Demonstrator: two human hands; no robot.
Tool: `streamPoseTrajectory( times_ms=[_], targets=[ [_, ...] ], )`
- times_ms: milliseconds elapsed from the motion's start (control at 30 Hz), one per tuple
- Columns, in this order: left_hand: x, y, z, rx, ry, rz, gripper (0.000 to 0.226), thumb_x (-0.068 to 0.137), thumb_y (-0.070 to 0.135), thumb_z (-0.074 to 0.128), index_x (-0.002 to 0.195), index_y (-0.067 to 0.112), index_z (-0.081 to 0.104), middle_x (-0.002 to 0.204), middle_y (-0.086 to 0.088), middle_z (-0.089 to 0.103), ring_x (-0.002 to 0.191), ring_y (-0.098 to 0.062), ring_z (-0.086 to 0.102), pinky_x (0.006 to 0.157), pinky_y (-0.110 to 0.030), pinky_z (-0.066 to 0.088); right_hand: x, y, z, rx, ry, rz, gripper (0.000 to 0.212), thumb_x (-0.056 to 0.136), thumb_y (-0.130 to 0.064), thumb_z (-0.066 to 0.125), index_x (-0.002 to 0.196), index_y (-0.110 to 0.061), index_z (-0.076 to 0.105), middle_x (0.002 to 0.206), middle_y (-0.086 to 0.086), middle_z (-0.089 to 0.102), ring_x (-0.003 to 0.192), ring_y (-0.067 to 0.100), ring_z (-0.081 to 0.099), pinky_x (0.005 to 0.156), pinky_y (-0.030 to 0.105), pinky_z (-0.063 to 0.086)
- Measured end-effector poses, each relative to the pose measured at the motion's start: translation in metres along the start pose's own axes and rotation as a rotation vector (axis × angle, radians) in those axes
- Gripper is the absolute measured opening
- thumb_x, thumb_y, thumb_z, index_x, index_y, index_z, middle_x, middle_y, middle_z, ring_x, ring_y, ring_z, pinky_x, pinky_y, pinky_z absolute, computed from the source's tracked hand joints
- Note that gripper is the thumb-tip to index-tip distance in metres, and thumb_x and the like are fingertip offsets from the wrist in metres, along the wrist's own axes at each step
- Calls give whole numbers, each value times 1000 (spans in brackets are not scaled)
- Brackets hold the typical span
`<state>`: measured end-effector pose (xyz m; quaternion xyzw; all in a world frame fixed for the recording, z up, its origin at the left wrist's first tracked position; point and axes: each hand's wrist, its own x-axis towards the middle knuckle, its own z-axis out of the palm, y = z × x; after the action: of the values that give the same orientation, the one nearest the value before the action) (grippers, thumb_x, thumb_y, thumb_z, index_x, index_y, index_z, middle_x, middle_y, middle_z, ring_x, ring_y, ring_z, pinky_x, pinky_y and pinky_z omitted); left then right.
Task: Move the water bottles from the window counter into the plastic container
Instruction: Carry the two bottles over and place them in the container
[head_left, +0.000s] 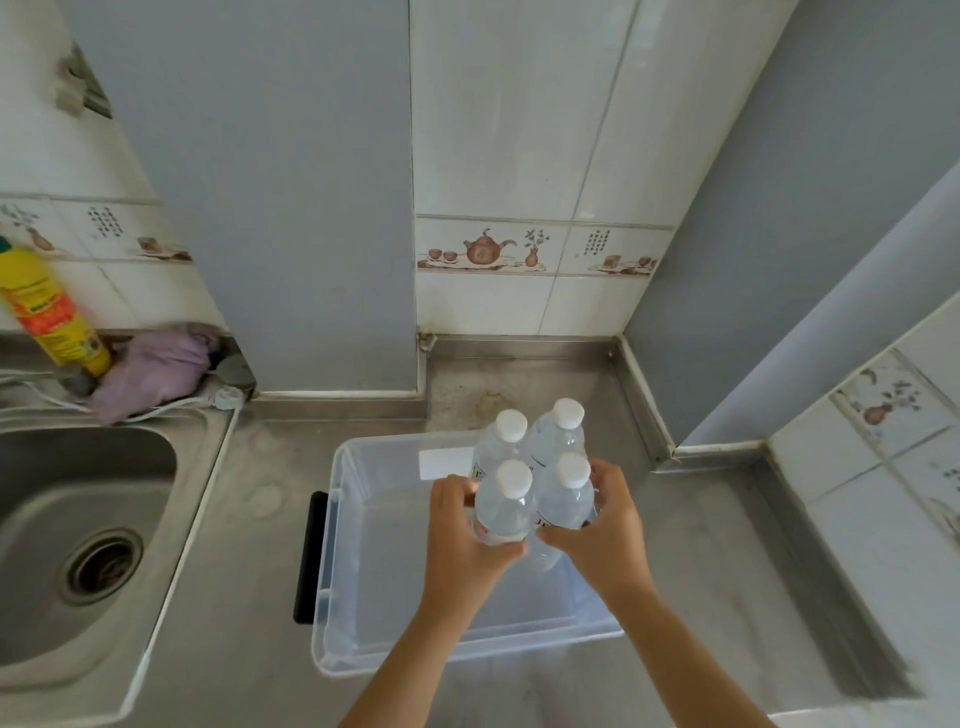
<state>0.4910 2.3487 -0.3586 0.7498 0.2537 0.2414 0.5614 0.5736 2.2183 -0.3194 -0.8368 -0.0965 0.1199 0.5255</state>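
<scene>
Several clear water bottles (535, 478) with white caps stand upright in a tight cluster, held over the right half of the clear plastic container (332, 571). My left hand (462, 540) grips the cluster from the left and my right hand (597, 530) grips it from the right. The nearest bottle (506, 512) sits between both hands. The container rests on the steel counter and has a black handle (309, 558) on its left side. Whether the bottle bottoms touch the container floor is hidden by my hands.
A steel sink (78, 545) lies to the left. Behind it stand a yellow spray bottle (52, 312) and a purple cloth (156, 369). A grey pillar and tiled walls enclose the counter (727, 571) at the back and right.
</scene>
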Motion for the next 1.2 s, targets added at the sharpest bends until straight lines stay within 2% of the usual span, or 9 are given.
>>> streamPoseTrajectory(
  times_ms=[200,367,433,533,633,767,967,1067,1200],
  targets=[
    [7,-8,6,36,-68,-49,64,43,24,84,88,31,40,96,5,45,90,-16,51,71,-11,44,1,1,-5,-11,-25,9,74,60,-4,86,116,-29,45,104,-17,59,91,-1,59,62,8,48],
    [8,-14,7,71,-134,-79,78,44,13,96,99,21,41,104,3,37,98,-9,48,76,-4,42,-4,6,-7,-50,-41,-16,74,64,-6,83,121,-29,42,112,-11,58,101,5,59,71,13,48],
    [8,-16,7,82,-131,-88,81,45,13,97,104,19,42,108,1,39,101,-14,50,80,-10,45,-6,6,-11,-79,-45,-30,74,65,-9,84,124,-27,44,116,-10,58,106,8,58,78,13,47],
    [6,-15,6,78,-129,-84,88,46,16,97,112,25,39,117,-1,41,110,-23,49,93,-31,48,-11,5,-19,-155,-47,-61,72,67,-17,84,128,-27,46,122,-10,57,112,8,55,88,17,43],
    [2,-8,2,73,-117,-57,90,51,20,96,120,26,39,123,0,43,116,-24,47,96,-30,42,-22,0,-30,-367,-11,-136,64,75,-31,77,131,-31,46,128,-12,51,110,3,50,85,15,39],
    [-9,12,-9,155,-41,167,81,63,38,88,128,16,45,125,6,42,116,-19,45,92,-12,33,-43,-5,-40,-612,45,-213,46,88,-38,60,132,-32,47,138,-12,45,117,12,51,84,22,46],
    [-33,57,-16,455,28,492,35,79,43,75,107,22,69,123,0,61,110,-20,58,74,-27,50,-83,-14,-62,-785,216,-344,36,92,-38,40,121,-25,56,124,-5,61,103,19,63,80,31,52],
    [-43,75,-7,520,-84,633,42,86,48,59,116,21,70,122,2,66,112,-22,62,85,-33,52,-107,-11,-82,-813,278,-334,35,91,-37,39,118,-24,56,123,-6,62,105,17,62,81,35,54],
    [-70,97,11,590,-208,767,47,86,50,58,121,20,69,122,2,69,111,-21,65,86,-40,55,-146,10,-115,-835,310,-237,39,93,-37,42,130,-27,48,135,-7,54,118,14,54,90,40,53]
  ],
)
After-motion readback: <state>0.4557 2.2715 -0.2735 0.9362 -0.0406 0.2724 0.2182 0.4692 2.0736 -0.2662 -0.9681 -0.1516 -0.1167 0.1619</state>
